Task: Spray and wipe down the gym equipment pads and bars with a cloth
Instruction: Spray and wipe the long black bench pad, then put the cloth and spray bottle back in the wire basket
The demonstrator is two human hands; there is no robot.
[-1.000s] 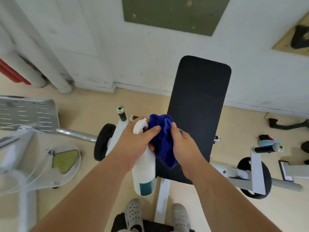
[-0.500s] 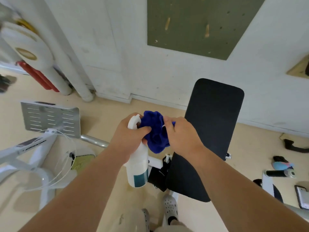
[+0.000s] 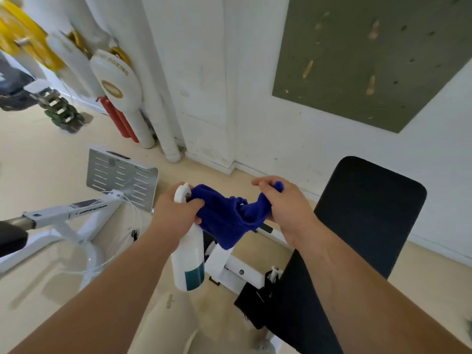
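Left hand [image 3: 176,213] gripping white spray bottle [image 3: 188,261] and blue cloth [image 3: 227,218]; right hand [image 3: 283,208] pinching cloth's other end, black bench [image 3: 362,221] pad beside

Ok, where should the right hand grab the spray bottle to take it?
Probably the bare white body of the spray bottle, from its right side: it hangs roughly upright, and the left hand and blue cloth cover the neck. The right hand must drop the cloth first.
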